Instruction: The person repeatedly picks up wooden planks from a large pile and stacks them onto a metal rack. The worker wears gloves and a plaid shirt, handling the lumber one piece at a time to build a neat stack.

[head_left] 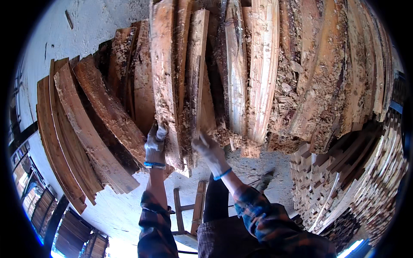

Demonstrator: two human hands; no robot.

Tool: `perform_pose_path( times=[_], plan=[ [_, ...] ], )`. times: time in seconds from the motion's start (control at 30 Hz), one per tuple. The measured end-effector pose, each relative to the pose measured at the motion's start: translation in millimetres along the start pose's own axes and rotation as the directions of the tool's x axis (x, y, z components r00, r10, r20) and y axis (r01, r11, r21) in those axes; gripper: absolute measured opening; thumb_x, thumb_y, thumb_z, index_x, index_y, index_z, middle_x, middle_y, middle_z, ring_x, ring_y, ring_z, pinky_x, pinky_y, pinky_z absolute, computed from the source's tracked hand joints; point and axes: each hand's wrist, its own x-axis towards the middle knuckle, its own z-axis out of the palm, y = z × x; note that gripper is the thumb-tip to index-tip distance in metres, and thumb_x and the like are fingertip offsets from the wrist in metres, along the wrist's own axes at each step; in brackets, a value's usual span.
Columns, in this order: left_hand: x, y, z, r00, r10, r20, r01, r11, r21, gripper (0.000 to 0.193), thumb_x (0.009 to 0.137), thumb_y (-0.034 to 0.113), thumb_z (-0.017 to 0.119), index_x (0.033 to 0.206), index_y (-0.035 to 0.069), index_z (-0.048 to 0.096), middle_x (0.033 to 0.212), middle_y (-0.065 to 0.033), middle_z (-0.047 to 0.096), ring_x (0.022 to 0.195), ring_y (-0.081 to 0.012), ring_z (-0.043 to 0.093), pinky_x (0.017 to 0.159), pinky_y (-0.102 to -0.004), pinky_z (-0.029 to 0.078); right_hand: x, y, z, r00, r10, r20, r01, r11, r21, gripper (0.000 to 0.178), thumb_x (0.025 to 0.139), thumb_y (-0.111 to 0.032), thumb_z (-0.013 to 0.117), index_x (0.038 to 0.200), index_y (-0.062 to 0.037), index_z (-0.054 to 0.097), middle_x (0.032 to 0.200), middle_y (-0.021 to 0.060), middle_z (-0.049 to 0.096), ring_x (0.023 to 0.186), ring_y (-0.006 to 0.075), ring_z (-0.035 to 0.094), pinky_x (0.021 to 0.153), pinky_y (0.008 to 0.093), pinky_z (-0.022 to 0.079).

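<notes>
Plank (163, 64) looked stiff, weighty, best held by edges; left hand (155, 146) at its left, right hand (211, 152) rightward, both grips unclear.

Two gloves (155, 148) (211, 152) with two blue cuffs (154, 164) (222, 173) at centre; two sleeves (154, 232) (264, 215) and one stand (198, 204) at bottom. Boards (164, 64) across the upper frame number over a dozen, overlapping, exact count unclear; slats (316, 189) at lower right are too many to count.

text: none readable | labels: none readable | numbers: none readable | signs: none
</notes>
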Motion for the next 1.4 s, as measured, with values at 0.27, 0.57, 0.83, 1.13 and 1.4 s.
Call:
perform_pose_path(
  times=[0.27,0.57,0.83,1.13,1.4],
  plan=[
    [-53,-5,11,0.992,-0.120,0.034,0.124,0.943,-0.310,0.048,0.096,0.038,0.052,0.131,0.005,0.053,0.115,-0.0058,0.062,0.106,-0.0181,0.059,0.091,-0.0323,0.049,-39,-47,-24,0.997,-0.063,0.036,0.073,0.902,-0.426,0.089,0.080,-0.069,0.057,0.141,-0.0068,0.039,0.124,0.0238,0.058,0.114,0.0399,0.057,0.095,0.0463,0.050],
    [-181,83,95,0.933,-0.199,0.301,0.334,0.792,-0.511,0.052,0.095,0.034,0.057,0.134,0.002,0.047,0.125,-0.0109,0.058,0.115,-0.0189,0.055,0.100,-0.0316,0.042,-120,-87,-115,0.999,0.051,0.011,-0.052,0.983,0.173,0.069,0.085,-0.040,0.070,0.135,0.0017,0.048,0.125,0.0110,0.059,0.111,0.0190,0.055,0.097,0.0271,0.041],
    [-211,36,46,0.953,0.244,0.181,-0.237,0.970,-0.061,0.042,0.098,0.019,0.045,0.137,0.003,0.041,0.132,-0.0171,0.051,0.117,-0.0285,0.053,0.099,-0.0397,0.045,-158,-130,-130,0.916,0.160,0.368,-0.215,0.970,0.114,0.068,0.084,-0.038,0.067,0.138,-0.0042,0.044,0.114,0.0140,0.062,0.101,0.0234,0.059,0.087,0.0344,0.047],
    [-286,177,92,0.908,-0.083,0.410,0.277,0.853,-0.441,0.036,0.097,0.026,0.050,0.125,0.003,0.051,0.104,-0.0118,0.057,0.094,-0.0248,0.056,0.089,-0.0383,0.047,-245,-124,-116,0.968,-0.192,0.160,0.192,0.981,0.016,0.092,0.072,-0.034,0.077,0.147,-0.0093,0.029,0.094,0.0154,0.067,0.080,0.0240,0.064,0.070,0.0363,0.052],
    [-445,256,284,0.516,0.118,0.848,-0.104,0.992,-0.074,0.032,0.096,0.025,0.052,0.118,0.003,0.053,0.091,-0.0079,0.053,0.081,-0.0199,0.051,0.077,-0.0353,0.045,-498,-191,-278,0.720,-0.671,-0.175,0.651,0.741,-0.166,0.112,0.057,-0.033,0.083,0.151,-0.0183,0.024,0.096,0.0207,0.068,0.080,0.0321,0.066,0.068,0.0407,0.052]
  ],
)
